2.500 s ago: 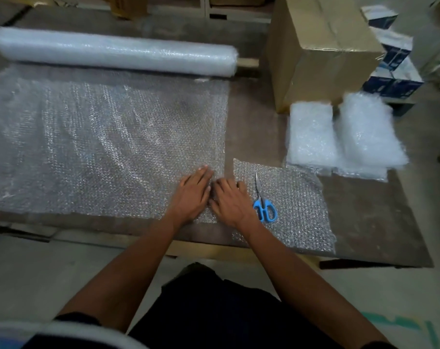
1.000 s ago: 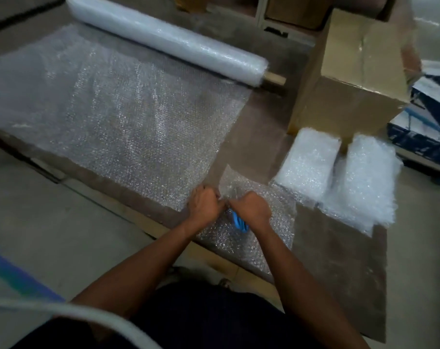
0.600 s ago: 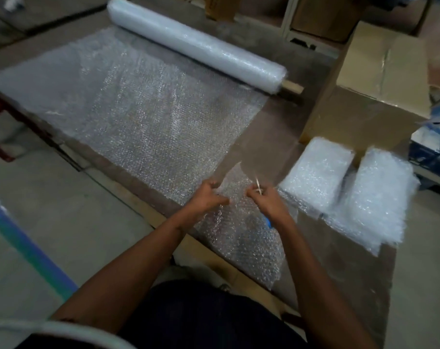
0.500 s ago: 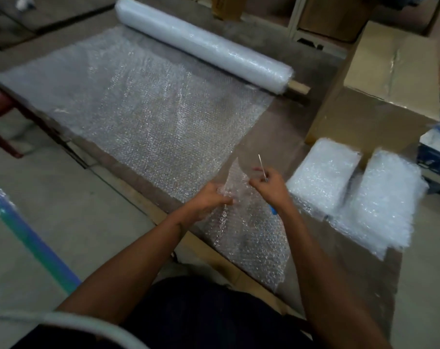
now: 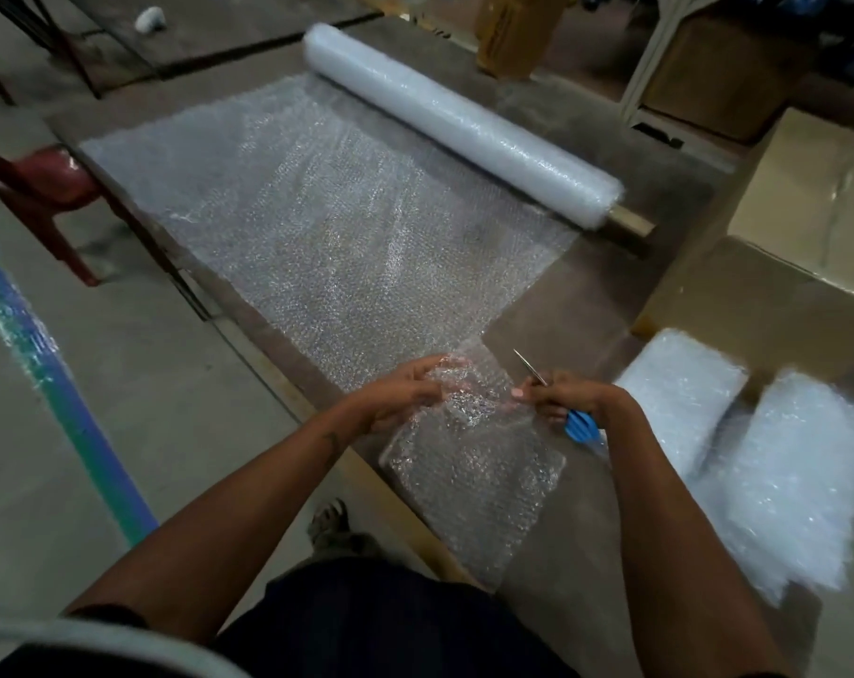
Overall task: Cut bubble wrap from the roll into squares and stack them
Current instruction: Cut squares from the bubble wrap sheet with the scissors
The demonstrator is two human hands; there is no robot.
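Note:
A roll of bubble wrap (image 5: 464, 124) lies across the far side of the table, with a wide sheet (image 5: 337, 237) unrolled toward me. A cut piece of bubble wrap (image 5: 479, 467) hangs lifted at the table's near edge. My left hand (image 5: 405, 393) pinches its top left corner. My right hand (image 5: 569, 398) holds the blue-handled scissors (image 5: 581, 425), blades pointing up and away, and touches the piece's top right edge. Two stacks of cut squares (image 5: 679, 398) (image 5: 797, 477) sit to the right.
A large cardboard box (image 5: 797, 222) stands at the right behind the stacks. A red chair (image 5: 48, 188) stands left of the table (image 5: 586, 296). A blue-green stripe (image 5: 48, 384) runs along the floor. More boxes and a white rack stand at the back.
My right hand picked the scissors up off the cut piece. Both hands lifted the piece's far edge off the table. The camera swung left.

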